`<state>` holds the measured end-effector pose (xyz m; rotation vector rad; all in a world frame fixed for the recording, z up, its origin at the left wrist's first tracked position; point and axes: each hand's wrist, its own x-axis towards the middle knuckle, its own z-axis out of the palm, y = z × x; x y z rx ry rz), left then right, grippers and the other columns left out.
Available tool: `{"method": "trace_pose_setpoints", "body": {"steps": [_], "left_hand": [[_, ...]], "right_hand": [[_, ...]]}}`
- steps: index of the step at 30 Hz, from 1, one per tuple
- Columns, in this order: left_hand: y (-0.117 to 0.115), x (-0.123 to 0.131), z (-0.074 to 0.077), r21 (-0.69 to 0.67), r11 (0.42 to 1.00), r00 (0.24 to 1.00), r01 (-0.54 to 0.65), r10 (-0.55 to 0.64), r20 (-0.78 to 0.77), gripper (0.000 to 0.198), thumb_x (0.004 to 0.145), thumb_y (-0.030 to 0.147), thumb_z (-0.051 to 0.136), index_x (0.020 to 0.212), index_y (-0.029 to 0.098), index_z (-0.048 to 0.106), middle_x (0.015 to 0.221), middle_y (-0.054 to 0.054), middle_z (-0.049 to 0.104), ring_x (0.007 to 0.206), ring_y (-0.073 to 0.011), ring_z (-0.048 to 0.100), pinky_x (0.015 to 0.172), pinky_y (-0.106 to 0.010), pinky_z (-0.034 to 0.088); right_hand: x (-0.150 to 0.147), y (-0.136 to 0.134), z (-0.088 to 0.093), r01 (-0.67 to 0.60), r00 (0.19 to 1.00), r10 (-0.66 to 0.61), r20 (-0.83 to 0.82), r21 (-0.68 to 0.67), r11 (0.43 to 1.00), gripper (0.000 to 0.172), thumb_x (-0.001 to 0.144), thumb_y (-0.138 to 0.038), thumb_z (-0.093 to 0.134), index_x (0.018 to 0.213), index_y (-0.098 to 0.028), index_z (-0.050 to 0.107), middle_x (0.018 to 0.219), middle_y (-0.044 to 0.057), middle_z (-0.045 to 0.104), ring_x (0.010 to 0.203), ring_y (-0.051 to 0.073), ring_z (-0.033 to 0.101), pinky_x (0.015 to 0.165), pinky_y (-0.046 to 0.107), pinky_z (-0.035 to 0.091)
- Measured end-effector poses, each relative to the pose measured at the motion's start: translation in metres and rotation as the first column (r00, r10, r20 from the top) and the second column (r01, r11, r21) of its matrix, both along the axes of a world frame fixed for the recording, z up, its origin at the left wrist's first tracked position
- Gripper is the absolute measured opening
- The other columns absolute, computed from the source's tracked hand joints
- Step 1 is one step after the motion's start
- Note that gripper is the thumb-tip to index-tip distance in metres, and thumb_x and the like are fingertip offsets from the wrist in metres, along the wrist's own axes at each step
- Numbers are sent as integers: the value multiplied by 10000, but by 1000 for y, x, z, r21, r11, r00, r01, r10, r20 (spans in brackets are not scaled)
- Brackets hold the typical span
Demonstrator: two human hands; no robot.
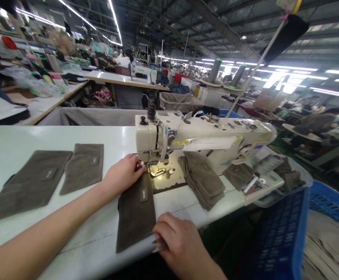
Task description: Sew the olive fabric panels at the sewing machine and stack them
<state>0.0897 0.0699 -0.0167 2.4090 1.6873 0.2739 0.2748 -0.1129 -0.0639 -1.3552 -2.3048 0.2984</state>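
A dark olive fabric piece (137, 217) with a small label lies on the table in front of the sewing machine (187, 134). My left hand (125, 171) is closed at its top edge, right beside the presser foot, its fingertips partly hidden. By the lower right corner of the piece, at the table's front edge, is my right hand (179, 241). Its fingers are curled round a small dark pointed tool (159, 245), mostly hidden by the hand. The machine's lamp lights the needle plate (159, 172).
Two labelled fabric pieces, a larger one (38, 181) and a smaller one (83, 167), lie left on the table (12, 136). A fabric stack (203, 179) sits right of the needle. Blue crates (297, 233) stand at the right. Another person (124, 58) sits farther back.
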Motion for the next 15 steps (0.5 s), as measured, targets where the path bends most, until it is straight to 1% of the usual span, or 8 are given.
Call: {"method": "trace_pose_setpoints", "body": {"steps": [2, 3, 5, 6, 7, 8, 11, 15], "left_hand": [[-23, -3, 3, 172, 984, 997, 40, -27, -74, 250, 914, 340, 556, 1032, 154, 675, 1142, -188, 664, 1082, -364, 621, 831, -410, 487], [-38, -5, 3, 242, 964, 991, 108, -85, -105, 223, 916, 309, 557, 1023, 166, 691, 1140, -181, 666, 1093, -366, 614, 861, -433, 490], [-72, -10, -3, 246, 913, 946, 324, -316, -71, 194, 938, 253, 528, 920, 223, 719, 1035, -115, 701, 962, -293, 648, 828, -406, 519], [-89, -14, -8, 223, 868, 891, 444, -454, -7, 232, 948, 223, 503, 875, 247, 722, 971, -85, 710, 875, -248, 657, 768, -363, 531], [-105, -17, -14, 200, 816, 830, 542, -557, 21, 233, 934, 186, 510, 902, 266, 727, 969, -70, 722, 864, -229, 664, 729, -332, 539], [-119, -21, -21, 240, 773, 794, 587, -607, 14, 223, 899, 166, 541, 955, 269, 730, 978, -69, 735, 864, -227, 669, 721, -325, 547], [-145, -32, -41, 412, 669, 762, 619, -638, -110, 351, 875, 103, 529, 1155, 226, 703, 1096, -67, 758, 994, -229, 681, 821, -322, 560], [-147, -39, -52, 495, 626, 772, 603, -615, -161, 393, 938, 80, 437, 1231, 195, 672, 1151, -45, 750, 1061, -197, 666, 927, -301, 532]], "right_hand": [[1, -2, 2, -7, 1000, 7, 3, -14, 1000, 216, 817, -63, 643, 970, -214, 617, 959, 14, 662, 776, 180, 647, 606, 277, 404], [1, -3, 3, -12, 1000, 13, 5, -21, 1000, 226, 817, -58, 637, 982, -211, 620, 968, 19, 663, 790, 186, 650, 614, 279, 414], [2, -5, 3, -20, 1000, 21, 7, -35, 999, 259, 813, -50, 623, 1020, -206, 626, 1000, 32, 665, 829, 200, 655, 633, 286, 437], [3, -6, 3, -22, 1000, 22, 6, -44, 999, 282, 811, -49, 616, 1045, -206, 629, 1019, 37, 667, 847, 207, 658, 644, 290, 448], [4, -7, 3, -23, 1000, 23, 4, -56, 998, 309, 810, -48, 610, 1074, -207, 630, 1040, 42, 668, 864, 211, 659, 656, 293, 460], [4, -8, 4, -25, 1000, 26, 3, -72, 997, 340, 810, -47, 604, 1108, -208, 629, 1061, 45, 669, 875, 213, 660, 668, 294, 470], [6, -10, 5, -34, 999, 35, 8, -116, 993, 396, 817, -46, 586, 1175, -211, 625, 1099, 50, 670, 889, 213, 661, 705, 296, 493], [7, -10, 6, -27, 1000, 28, 11, -131, 991, 391, 825, -48, 576, 1175, -212, 635, 1116, 51, 668, 913, 215, 661, 735, 295, 502]]}}
